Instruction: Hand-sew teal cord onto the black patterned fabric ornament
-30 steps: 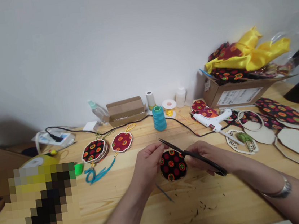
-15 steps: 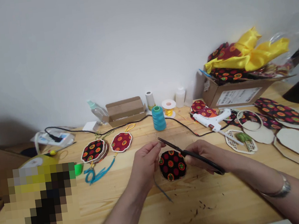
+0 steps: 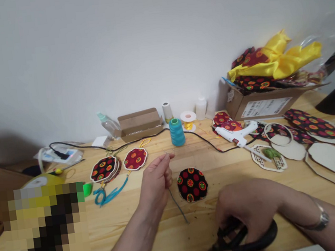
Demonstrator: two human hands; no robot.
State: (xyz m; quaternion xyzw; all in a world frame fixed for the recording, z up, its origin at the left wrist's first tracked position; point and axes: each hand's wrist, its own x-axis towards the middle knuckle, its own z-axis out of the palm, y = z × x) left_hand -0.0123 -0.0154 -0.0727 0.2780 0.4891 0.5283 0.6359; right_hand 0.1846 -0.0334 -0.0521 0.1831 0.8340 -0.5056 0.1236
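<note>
My left hand is pinched closed over the middle of the wooden table, and a thin grey cord trails down from under it. Low on the right, my right hand is closed on the black handles of a pair of scissors, whose blades point toward the lower left. Between the hands lies a black fabric-covered disc with red and orange flower patterns, touched by neither hand. Behind it stands a cone of teal thread.
A white glue gun rests at the right, near pale wooden cutouts. Finished patterned ornaments with teal tassels lie at the left. A black cable crosses the back, before a cardboard box full of cloth.
My right hand has moved down toward me with the scissors, away from my left hand, and turned them to point left. My left hand has shifted slightly left and up, keeping its pinch.
</note>
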